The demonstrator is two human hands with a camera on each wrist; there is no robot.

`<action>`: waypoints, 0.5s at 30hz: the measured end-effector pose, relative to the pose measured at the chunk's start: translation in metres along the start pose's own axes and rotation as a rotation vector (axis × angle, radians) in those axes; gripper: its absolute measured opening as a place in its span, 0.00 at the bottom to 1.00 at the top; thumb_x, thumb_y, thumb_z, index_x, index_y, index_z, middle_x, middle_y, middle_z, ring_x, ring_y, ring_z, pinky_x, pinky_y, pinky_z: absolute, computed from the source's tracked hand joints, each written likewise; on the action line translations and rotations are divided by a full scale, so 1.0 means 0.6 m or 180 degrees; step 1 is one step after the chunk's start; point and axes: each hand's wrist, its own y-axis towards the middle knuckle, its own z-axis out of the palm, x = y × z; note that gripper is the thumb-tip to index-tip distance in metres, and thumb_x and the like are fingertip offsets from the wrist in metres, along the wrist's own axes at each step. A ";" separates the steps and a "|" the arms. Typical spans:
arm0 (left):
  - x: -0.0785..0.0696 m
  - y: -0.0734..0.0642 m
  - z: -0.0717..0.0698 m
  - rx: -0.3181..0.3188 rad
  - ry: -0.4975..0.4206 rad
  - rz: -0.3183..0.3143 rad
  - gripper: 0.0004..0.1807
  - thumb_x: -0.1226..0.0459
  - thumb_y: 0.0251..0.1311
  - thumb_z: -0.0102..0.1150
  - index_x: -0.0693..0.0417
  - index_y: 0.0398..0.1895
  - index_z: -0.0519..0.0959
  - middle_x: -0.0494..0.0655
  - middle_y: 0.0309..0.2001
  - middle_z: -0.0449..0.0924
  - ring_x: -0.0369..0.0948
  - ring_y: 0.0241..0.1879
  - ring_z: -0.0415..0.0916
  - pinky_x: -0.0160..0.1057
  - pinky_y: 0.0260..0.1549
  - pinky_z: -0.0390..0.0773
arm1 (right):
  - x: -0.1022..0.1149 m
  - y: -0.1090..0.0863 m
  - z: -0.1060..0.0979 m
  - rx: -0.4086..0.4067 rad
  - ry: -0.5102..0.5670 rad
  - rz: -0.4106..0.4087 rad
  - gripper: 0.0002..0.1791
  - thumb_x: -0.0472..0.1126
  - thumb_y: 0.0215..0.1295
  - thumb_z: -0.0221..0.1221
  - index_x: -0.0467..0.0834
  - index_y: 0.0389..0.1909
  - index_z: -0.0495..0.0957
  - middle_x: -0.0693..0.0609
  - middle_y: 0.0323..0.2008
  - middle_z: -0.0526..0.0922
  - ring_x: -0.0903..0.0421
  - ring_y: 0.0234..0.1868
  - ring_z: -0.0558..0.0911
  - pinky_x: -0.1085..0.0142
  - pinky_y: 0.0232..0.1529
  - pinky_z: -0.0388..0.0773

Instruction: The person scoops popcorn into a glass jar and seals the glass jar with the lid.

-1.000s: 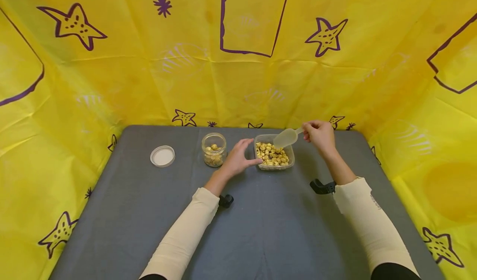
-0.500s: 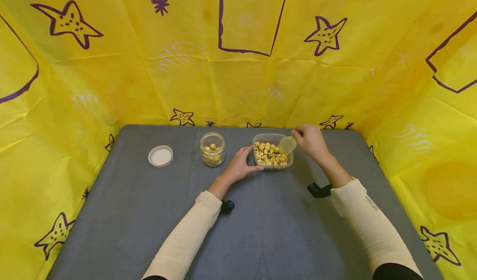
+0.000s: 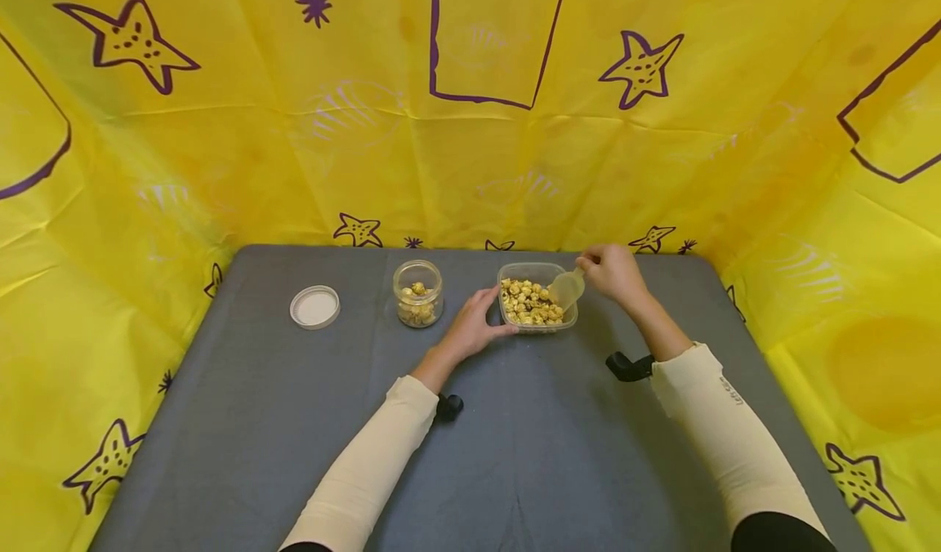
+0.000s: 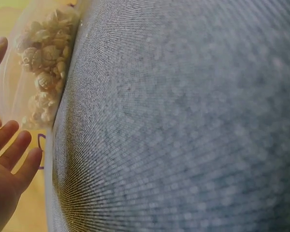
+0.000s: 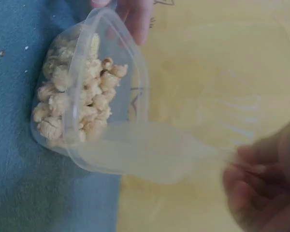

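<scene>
A clear plastic container (image 3: 544,329) filled with popcorn (image 3: 525,299) stands toward the back of the table. Against its left side rests my left hand (image 3: 469,329), thumb at the near corner and fingers spread along the wall; the left wrist view shows those fingers (image 4: 26,166) fairly straight. My right hand (image 3: 616,274) pinches the handle of a pale translucent scoop (image 3: 568,289) at the container's right. In the right wrist view the scoop's bowl (image 5: 145,152) dips over the rim beside the popcorn, its tip hidden behind the container wall.
Left of the container stands a glass jar (image 3: 401,284) partly filled with popcorn. Farther left, a round white lid (image 3: 314,307) lies on the grey table (image 3: 507,454). A yellow patterned cloth (image 3: 470,176) rises behind the table and at both sides.
My right hand has moved left and the scoop has tipped from above the container down into its right side. My left hand stays at the container's left side.
</scene>
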 end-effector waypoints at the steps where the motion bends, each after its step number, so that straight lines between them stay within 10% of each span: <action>1: 0.001 0.000 0.000 0.0001 0.0013 0.0003 0.50 0.45 0.56 0.67 0.48 0.77 0.53 0.52 0.72 0.60 0.52 0.71 0.59 0.54 0.68 0.63 | 0.001 0.001 0.000 -0.0040 -0.0035 -0.0064 0.13 0.36 0.69 0.56 0.31 0.39 0.85 0.34 0.34 0.86 0.49 0.22 0.76 0.64 0.24 0.68; 9: 0.000 0.000 -0.003 -0.0009 0.0050 -0.0003 0.49 0.46 0.57 0.66 0.48 0.77 0.54 0.53 0.72 0.61 0.52 0.71 0.60 0.54 0.68 0.64 | 0.018 0.005 0.014 0.0175 -0.0419 -0.0807 0.10 0.32 0.66 0.57 0.31 0.37 0.85 0.35 0.35 0.85 0.42 0.35 0.83 0.50 0.38 0.80; 15: -0.004 0.001 -0.002 0.0018 0.0111 0.0001 0.49 0.45 0.57 0.65 0.48 0.77 0.53 0.53 0.72 0.61 0.51 0.71 0.60 0.53 0.68 0.64 | 0.013 0.007 0.018 0.0397 -0.0313 -0.0610 0.11 0.33 0.68 0.56 0.31 0.38 0.85 0.34 0.38 0.85 0.43 0.33 0.83 0.52 0.36 0.80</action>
